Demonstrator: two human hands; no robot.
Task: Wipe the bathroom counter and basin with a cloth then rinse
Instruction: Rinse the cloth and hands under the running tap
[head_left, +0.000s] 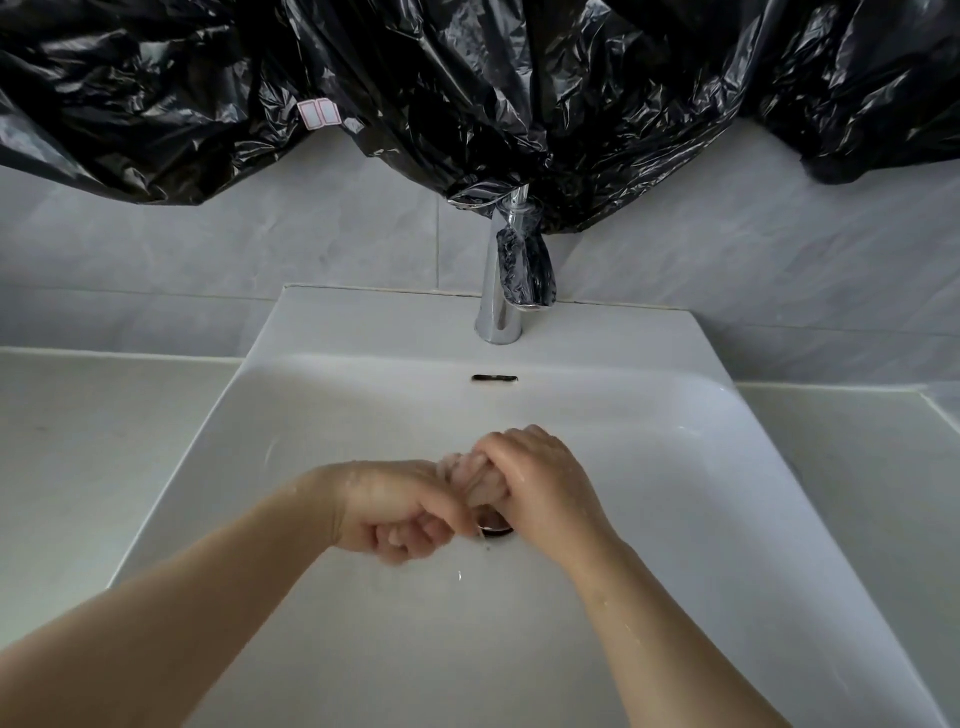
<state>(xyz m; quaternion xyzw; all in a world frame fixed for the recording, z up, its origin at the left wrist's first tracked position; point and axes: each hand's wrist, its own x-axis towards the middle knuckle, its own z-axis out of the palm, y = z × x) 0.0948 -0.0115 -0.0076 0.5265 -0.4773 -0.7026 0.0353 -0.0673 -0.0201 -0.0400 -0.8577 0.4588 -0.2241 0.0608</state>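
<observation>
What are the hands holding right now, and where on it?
Both hands grip a bunched, wet pale cloth over the basin drain: the left hand clamps one end, the right hand the other, as if wringing.

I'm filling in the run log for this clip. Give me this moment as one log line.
stage: wringing cloth | left hand: shut on cloth | right hand: shut on cloth | place: over drain in basin | tap: no water visible

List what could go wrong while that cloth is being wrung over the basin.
1. Both hands, left and right, twist the cloth above the drain; wrung-out fibres or dirt could go straight down it.
2. Droplets are falling; twisting harder may splash the counter.
3. The black plastic sheet hangs over the faucet and may snag when rinsing.
</observation>
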